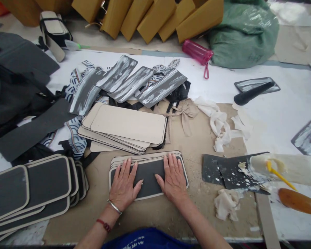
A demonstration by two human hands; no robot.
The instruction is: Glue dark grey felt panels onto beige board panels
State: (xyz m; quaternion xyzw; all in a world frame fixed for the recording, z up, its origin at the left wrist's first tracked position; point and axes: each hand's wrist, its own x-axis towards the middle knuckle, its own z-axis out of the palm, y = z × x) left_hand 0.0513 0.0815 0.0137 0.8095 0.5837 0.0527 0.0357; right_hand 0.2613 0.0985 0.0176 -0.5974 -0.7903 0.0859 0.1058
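Both hands lie flat on a dark grey rectangular panel [149,180] with rounded corners and a pale rim. It tops a small stack of similar panels, whose edges show along the far side. My left hand [125,183] rests on its left part, fingers spread, a bangle on the wrist. On its right part my right hand [172,176] presses, palm down, with the fingers pointing away from me. Just beyond is a fanned pile of cream panels [128,122]. Off to the left sits a stack of dark panels with pale rims [49,176].
Glue-smeared grey pieces [121,76] overlap patterned fabric at the back. On the right are a glue-spattered black sheet [233,169], a yellow stick [282,176] and an orange-brown bottle [298,201]. Farther back lie a pink bottle [197,52], a green bag [243,34] and tan boxes [155,19].
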